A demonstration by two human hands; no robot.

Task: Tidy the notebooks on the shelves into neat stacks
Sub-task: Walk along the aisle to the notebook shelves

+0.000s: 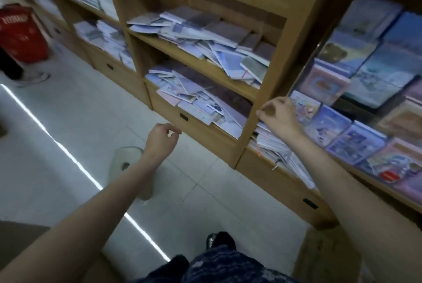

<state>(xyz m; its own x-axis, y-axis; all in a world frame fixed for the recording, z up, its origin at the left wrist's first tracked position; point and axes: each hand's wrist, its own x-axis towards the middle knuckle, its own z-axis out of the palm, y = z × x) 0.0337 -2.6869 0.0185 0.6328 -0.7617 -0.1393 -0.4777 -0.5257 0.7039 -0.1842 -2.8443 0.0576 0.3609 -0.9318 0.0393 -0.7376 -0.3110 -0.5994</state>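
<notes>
Wooden shelves (277, 59) hold messy heaps of notebooks. One untidy pile (205, 36) lies on the middle shelf and another pile (194, 97) sprawls on the shelf below it. My left hand (161, 137) hovers in front of the lower shelf's drawer front, fingers loosely curled, holding nothing. My right hand (278, 115) reaches to the upright post, fingers loosely bent over a stack of white notebooks (274, 143) in the right bay; it grips nothing that I can see.
Colourful notebooks (356, 123) stand displayed in rows at the right. More stacks (107, 36) fill the left bays. A red bin (22, 31) stands on the white tiled floor at the left. Drawers (196, 127) run under the shelves. My foot shows at the bottom.
</notes>
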